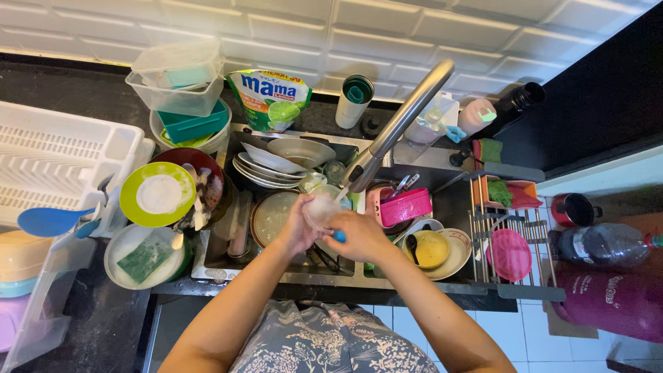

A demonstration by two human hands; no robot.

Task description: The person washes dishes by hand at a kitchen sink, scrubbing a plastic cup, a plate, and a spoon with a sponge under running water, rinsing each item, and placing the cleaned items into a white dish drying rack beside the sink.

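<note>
Over the sink [290,276] my left hand [298,224] grips a small clear glass [322,209] held sideways under the steel faucet [397,128]. My right hand [359,237] is closed around something with a blue end [339,236], pressed against the glass; what it is I cannot tell. Below my hands the sink holds stacked plates [266,168], a bowl [301,150] and a round lid [271,215].
A white drying rack [48,162] and a blue spoon [48,221] sit left. A green plate [157,194], a sponge in a bowl [145,257], stacked tubs [181,83] and a soap pouch [271,99] ring the sink. Pink container [405,206], yellow bowl [431,249] and bottles [601,243] lie right.
</note>
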